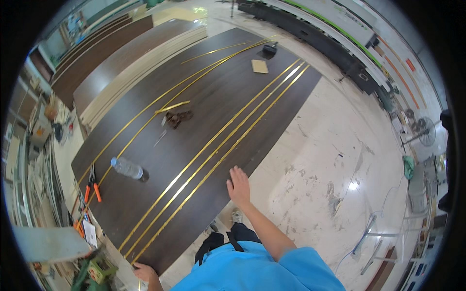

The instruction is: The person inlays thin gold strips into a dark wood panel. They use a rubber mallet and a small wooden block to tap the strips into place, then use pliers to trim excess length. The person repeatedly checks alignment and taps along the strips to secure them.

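Observation:
A large dark-brown panel (pixel 204 131) lies flat in front of me, with three gold strips running lengthwise along its near side. My right hand (pixel 239 186) rests on the panel's near edge, fingers stretched out flat and holding nothing. At the near left corner, my left hand (pixel 144 272) is closed at the end of the nearest gold strip (pixel 182 203). A piece of gold shows below that hand; its fingertips are partly hidden. Further across lie loose, curved gold strips (pixel 141 116). A clear plastic bottle (pixel 127 168) lies on its side, and orange-handled pliers (pixel 92 184) are at the left end.
A crumpled brown piece (pixel 178 118), a small tan square (pixel 259 66) and a black tool (pixel 270 49) lie on the panel. Stacked boards (pixel 141 63) stand behind it. A long machine (pixel 315 36) is at the far right; a fan (pixel 425 131) stands right of the scuffed floor.

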